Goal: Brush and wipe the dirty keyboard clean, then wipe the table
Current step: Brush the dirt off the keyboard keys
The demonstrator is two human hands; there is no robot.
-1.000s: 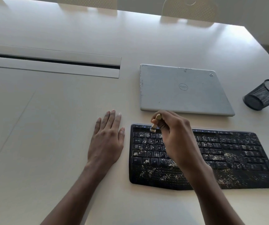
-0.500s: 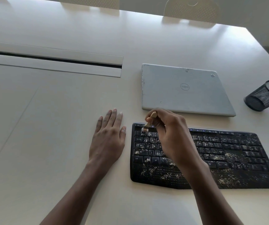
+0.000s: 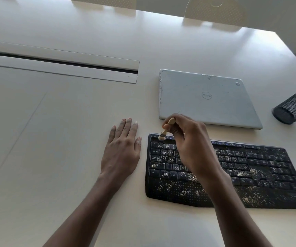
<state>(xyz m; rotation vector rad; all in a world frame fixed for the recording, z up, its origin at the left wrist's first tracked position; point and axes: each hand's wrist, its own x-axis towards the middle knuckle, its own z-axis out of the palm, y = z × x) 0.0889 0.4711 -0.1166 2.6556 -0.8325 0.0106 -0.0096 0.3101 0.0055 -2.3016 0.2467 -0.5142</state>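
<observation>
— Since a second ago the small wooden-handled brush (image 3: 165,131) has slid up and to the left. I see its pale tuft now on the top row by the esc key, at the far-left corner of the black curved keyboard (image 3: 261,168).

— Who holds it?

— The right hand (image 3: 191,145): fingers and thumb are curled round the handle and pinch it, with the wrist above the letter keys.

— And the keyboard itself?

— It lies flat on the pale table (image 3: 54,148), palm rest toward me, with pale crumbs scattered over the keys and the rest.

— The other hand?

— I see the left hand (image 3: 122,152) lying palm down on the table, fingers straight, holding nothing, just beside the keyboard's left edge.

— Around that?

— A closed silver laptop (image 3: 206,98) sits just beyond the keyboard, a black mesh cup (image 3: 293,107) at far right, and a long cable slot (image 3: 63,62) at far left.
</observation>
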